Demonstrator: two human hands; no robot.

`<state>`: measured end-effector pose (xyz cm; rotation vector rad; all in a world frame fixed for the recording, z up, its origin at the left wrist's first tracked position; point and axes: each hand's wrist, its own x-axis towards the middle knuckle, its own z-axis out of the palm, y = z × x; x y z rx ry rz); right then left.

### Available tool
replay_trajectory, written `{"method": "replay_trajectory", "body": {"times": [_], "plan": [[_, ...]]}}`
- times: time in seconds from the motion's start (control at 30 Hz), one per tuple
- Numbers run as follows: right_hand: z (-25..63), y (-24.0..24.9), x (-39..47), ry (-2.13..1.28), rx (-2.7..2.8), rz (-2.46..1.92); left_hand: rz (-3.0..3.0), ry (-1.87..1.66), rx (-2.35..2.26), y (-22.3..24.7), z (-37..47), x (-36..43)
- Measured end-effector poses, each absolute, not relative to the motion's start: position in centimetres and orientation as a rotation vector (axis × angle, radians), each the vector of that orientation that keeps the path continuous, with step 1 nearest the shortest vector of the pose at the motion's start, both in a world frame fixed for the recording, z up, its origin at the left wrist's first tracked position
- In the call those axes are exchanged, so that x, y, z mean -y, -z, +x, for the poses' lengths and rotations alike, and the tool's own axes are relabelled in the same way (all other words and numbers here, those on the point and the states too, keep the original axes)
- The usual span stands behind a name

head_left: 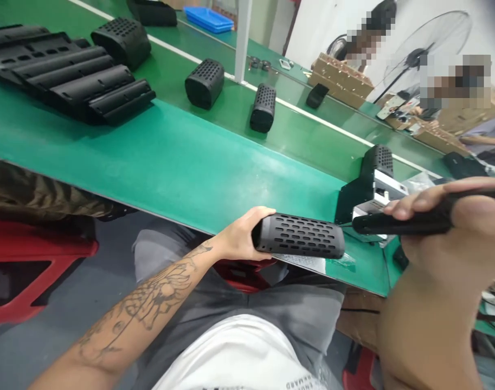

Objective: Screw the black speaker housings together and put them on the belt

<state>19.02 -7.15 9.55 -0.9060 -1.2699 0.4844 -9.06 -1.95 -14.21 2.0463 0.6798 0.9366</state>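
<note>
My left hand (pixel 247 236) is closed around the left end of a black perforated housing (pixel 304 235), which lies on its side at the near edge of the green work surface (pixel 214 179). At the right, my right hand (pixel 446 222) grips a black electric screwdriver (pixel 410 223). Its thin tip points left and meets or nearly meets the right end of the housing. Just behind the tool stands a white and black device (pixel 377 195), partly hidden by my right hand.
Several black shells (pixel 84 76) lie at the back left. More perforated housings (pixel 205 84) stand along a green conveyor, beyond it a white post (pixel 243 43), a blue tray (pixel 209 19) and cardboard boxes (pixel 340 81). A red stool (pixel 36 265) is at the left; people sit at the far right.
</note>
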Motion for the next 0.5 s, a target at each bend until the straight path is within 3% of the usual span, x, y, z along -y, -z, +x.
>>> {"method": "replay_trajectory", "body": {"times": [0.07, 0.13, 0.3, 0.5], "plan": [[23.7, -8.4, 6.7, -0.108, 1.155, -1.129, 2.014, -1.003, -0.822, 14.3, -9.8, 1.6], [28.0, -6.6, 6.3, 0.054, 1.063, -1.303, 1.941, -1.076, -0.982, 13.9, -10.1, 0.4], [32.6, -3.3, 5.3, 0.032, 0.958, -1.331, 1.759, -1.254, -1.251, 10.4, -6.3, -7.0], [30.4, -4.2, 4.8, -0.061, 0.900, -1.283, 1.610, -1.331, -1.357, 7.5, 4.8, -18.1]]}}
